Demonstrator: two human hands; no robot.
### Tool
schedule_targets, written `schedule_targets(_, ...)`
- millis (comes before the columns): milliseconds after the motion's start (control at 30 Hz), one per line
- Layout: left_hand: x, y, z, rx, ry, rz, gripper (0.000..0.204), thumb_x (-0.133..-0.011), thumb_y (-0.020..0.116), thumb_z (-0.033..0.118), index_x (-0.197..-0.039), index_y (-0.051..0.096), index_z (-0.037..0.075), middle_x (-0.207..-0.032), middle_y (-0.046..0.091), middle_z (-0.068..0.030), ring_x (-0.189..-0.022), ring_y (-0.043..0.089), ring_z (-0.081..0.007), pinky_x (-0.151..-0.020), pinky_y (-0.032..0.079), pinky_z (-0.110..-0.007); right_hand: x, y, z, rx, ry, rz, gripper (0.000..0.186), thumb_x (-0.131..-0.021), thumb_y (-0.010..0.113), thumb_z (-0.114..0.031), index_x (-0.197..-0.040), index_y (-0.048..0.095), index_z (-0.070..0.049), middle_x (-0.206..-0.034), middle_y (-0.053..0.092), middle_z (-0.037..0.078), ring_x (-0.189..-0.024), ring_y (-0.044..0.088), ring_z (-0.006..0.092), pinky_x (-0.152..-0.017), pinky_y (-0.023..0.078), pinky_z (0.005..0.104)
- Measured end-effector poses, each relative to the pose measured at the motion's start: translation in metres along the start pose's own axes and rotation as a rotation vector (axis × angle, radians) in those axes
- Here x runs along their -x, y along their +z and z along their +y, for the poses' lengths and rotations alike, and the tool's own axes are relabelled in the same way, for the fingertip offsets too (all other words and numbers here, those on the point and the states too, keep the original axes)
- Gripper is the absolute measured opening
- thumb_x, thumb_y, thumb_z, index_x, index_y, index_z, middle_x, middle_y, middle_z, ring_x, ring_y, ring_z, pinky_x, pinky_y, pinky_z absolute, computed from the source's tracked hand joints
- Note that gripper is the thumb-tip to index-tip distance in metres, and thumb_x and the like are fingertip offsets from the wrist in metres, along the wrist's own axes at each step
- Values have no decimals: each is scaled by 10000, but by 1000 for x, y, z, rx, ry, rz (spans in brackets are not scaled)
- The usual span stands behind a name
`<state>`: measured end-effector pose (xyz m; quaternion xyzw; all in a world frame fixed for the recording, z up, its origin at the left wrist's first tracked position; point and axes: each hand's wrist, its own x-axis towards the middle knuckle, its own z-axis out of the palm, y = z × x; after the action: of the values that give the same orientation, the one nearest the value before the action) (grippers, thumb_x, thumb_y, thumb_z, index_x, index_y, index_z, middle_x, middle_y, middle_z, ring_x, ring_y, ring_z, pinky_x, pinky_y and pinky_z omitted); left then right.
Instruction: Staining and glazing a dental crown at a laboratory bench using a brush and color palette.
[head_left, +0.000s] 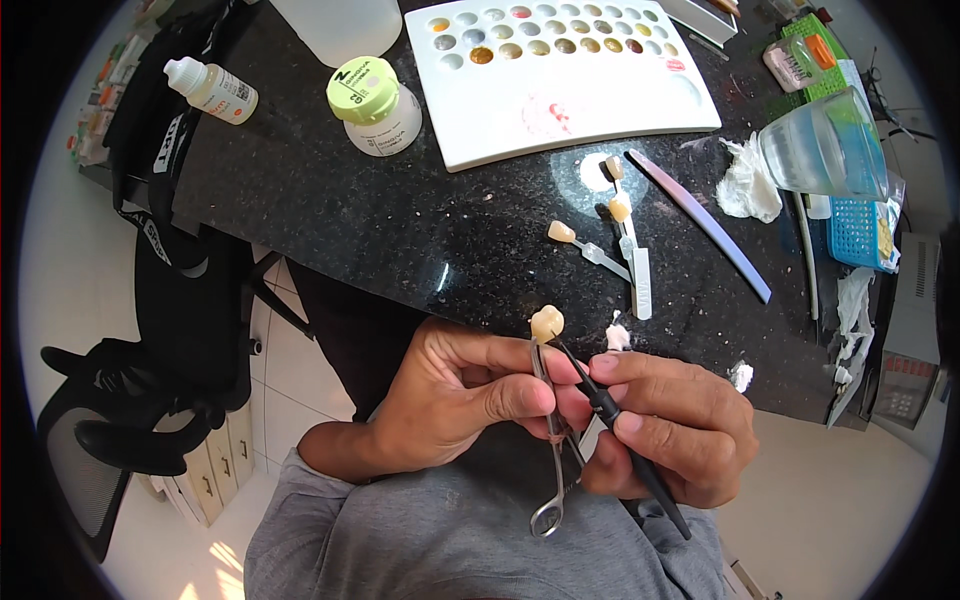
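My left hand (440,405) is closed around metal locking forceps (556,480), whose ring handle points down toward my shirt. At the upper tip of the forceps sits a cream-coloured dental crown (547,323). In my right hand (685,420) I grip a slim black-handled brush (655,487) like a pen. Its thin tip points up and left, close beside the crown; whether it touches cannot be made out. The fingers of both hands nearly meet below the crown. Just beyond them lie tooth-shade tabs (642,285) on a white holder.
A white paint palette (600,115) with filled wells spans the back of the dark speckled table (350,225). Left of it stand a green-lidded jar (375,115) and a small bottle (220,92). On the right are a pink-blue file (705,230), tissue (750,185) and a glass (825,150).
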<state>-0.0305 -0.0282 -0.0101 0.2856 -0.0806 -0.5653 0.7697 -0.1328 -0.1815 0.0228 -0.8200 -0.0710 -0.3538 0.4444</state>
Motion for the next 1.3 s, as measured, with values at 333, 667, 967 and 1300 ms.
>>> schedule_targets(333, 0, 0, 0, -27, 12, -8, 235, -875, 621, 111, -1036, 622, -60, -918, 674, -154, -843, 667, -185, -724, 577, -266, 0, 0, 3, -21, -29, -5, 277, -686, 780, -97, -824, 599, 61, -727, 617, 169, -707, 682, 330, -607, 604, 372)
schedule_targets(667, -1, 0, 0, -34, 18, -8, 242, -882, 612, 104, -1053, 617, -67, -921, 667, -164, -859, 663, -199, -744, 574, -293, 0, 0, 4, -31, -39, 51, 254, -707, 769, -104, -793, 594, 59, -698, 613, 157, -687, 682, 331, -584, 604, 367)
schedule_targets(967, 9, -1, -3, -328, 116, 145, 264, -839, 683, 170, -963, 643, -60, -835, 682, -193, -791, 688, -249, -673, 571, -311, -19, -31, -12, 130, 219, -89, 273, -859, 646, -201, -968, 590, 43, -866, 634, 214, -740, 676, 282, -633, 554, 325)
schedule_targets(1300, 43, -40, -8, -1014, 605, 266, 173, -823, 652, -4, -992, 674, -30, -868, 701, -139, -777, 680, -180, -697, 538, -243, -60, 9, -15, 892, 282, -208, 209, -758, 728, -80, -753, 527, -24, -664, 584, 84, -565, 580, 167, -515, 437, 279)
